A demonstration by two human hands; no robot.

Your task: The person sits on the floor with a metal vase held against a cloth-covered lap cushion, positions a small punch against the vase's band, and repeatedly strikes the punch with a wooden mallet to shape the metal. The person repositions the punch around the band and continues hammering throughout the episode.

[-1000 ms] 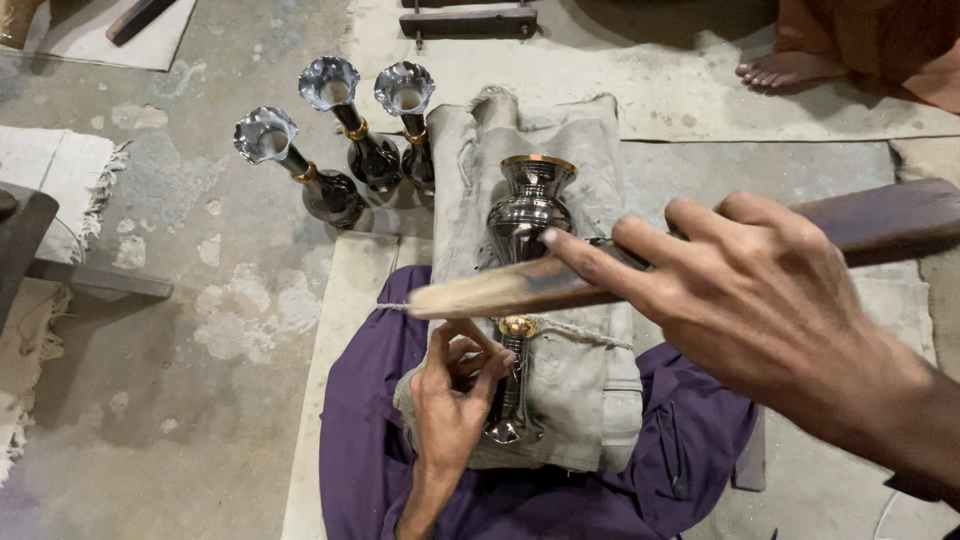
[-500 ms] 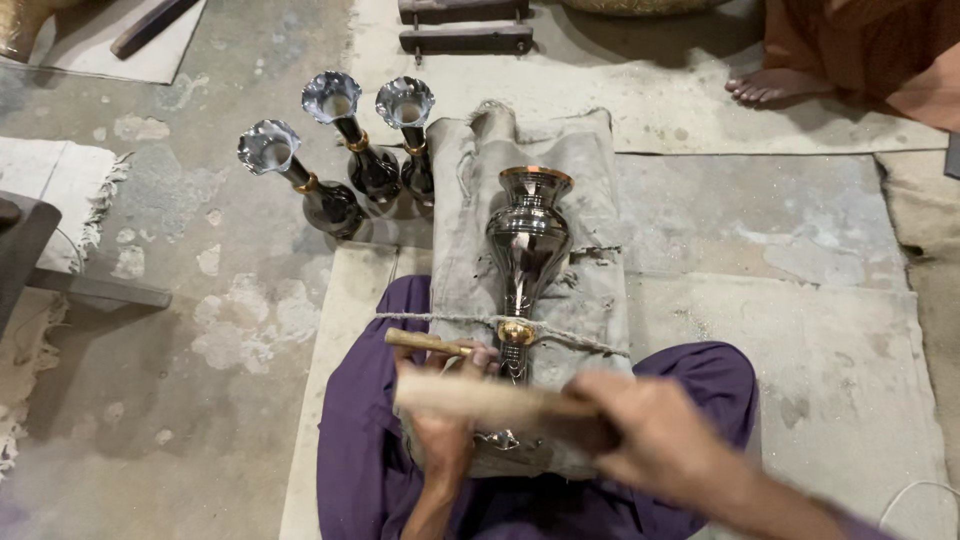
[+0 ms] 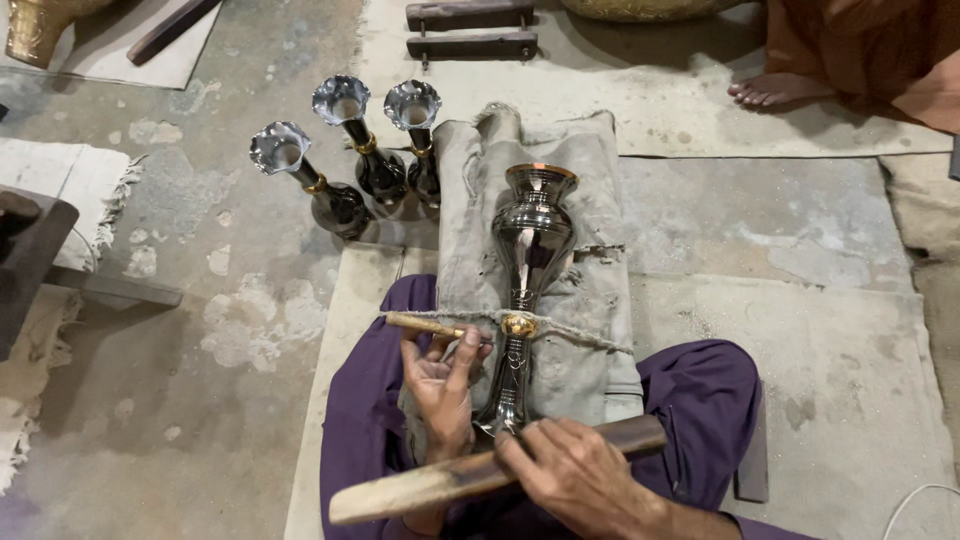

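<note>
Across the lap, on grey folded cloth (image 3: 590,260), lies a dark polished metal vase (image 3: 533,250) with brass rim and collar, mouth pointing away, bound down by a cord. Beside its stem, left hand (image 3: 445,385) pinching a small wooden-handled tool (image 3: 425,325), fingers curled shut round it. Right hand (image 3: 575,475) now low by the foot (raised above the vase a second ago), wrapped closed round a flat wooden stick (image 3: 480,480); beyond, three upright vases (image 3: 350,150) on concrete.

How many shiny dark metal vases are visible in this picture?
4: three slim flared vases stand on the floor, upper left; one wider vase lies on the grey cloth.
</note>
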